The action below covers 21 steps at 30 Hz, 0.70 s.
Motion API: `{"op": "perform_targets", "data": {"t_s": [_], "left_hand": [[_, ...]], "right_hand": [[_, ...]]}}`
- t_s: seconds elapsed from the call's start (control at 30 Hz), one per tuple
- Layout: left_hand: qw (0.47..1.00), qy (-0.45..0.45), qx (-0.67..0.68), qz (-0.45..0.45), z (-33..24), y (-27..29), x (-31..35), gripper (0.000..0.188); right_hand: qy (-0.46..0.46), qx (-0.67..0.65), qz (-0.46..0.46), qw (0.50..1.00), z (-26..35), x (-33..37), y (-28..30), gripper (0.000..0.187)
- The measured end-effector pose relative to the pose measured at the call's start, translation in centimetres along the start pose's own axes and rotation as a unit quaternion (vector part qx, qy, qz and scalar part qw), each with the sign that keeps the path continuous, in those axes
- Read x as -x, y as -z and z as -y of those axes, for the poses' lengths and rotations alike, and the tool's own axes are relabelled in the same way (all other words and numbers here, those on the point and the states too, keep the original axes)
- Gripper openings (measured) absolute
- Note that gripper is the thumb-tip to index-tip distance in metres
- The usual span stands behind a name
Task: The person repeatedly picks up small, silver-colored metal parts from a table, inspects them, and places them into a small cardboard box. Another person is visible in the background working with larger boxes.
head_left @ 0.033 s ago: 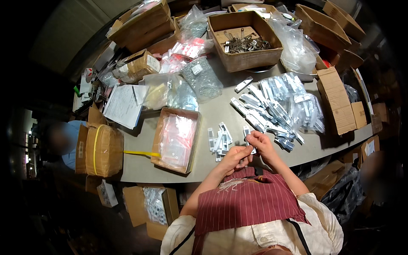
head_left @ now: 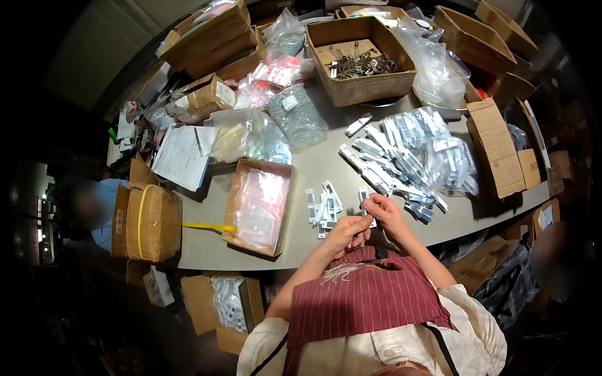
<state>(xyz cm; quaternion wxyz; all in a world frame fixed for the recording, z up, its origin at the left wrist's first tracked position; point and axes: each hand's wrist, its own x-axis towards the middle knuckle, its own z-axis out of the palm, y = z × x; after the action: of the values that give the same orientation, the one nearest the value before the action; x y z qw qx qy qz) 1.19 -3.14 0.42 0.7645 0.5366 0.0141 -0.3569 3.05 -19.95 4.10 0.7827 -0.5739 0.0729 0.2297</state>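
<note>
Close to my body, at the table's front edge, both hands meet around one small white-and-grey oblong fitting (head_left: 362,193). My right hand (head_left: 387,214) pinches it from the right, and the fingers of my left hand (head_left: 348,234) close on its lower end. Its top sticks out above my fingers; they cover the rest. Just left of my hands lies a small loose pile of similar white fittings (head_left: 325,208). Beyond my right hand spreads a larger heap of such fittings (head_left: 382,164), with clear bags of fittings (head_left: 453,164) beside it.
An open carton of clear plastic bags (head_left: 288,216) stands left, with a yellow strap (head_left: 204,225) reaching to a taped carton (head_left: 153,222). A carton of metal parts (head_left: 357,94) sits at the back. Papers (head_left: 182,156) lie left; a person in blue (head_left: 105,216) is beyond.
</note>
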Motion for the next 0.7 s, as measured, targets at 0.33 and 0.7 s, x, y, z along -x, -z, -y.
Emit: {"op": "perform_targets", "data": {"t_s": [0.33, 0.7], "left_hand": [[0.968, 0.101, 0.212, 0.09, -0.7, 0.7, 1.0, 0.036], [0.971, 0.142, 0.177, 0.073, -2.4, -0.5, 1.1, 0.025]], "right_hand": [[0.108, 0.263, -0.071, 0.956, -3.5, -2.9, 3.7, 0.035], [0.184, 0.706, -0.301, 0.614, 3.5, -4.7, 11.4, 0.04]]}}
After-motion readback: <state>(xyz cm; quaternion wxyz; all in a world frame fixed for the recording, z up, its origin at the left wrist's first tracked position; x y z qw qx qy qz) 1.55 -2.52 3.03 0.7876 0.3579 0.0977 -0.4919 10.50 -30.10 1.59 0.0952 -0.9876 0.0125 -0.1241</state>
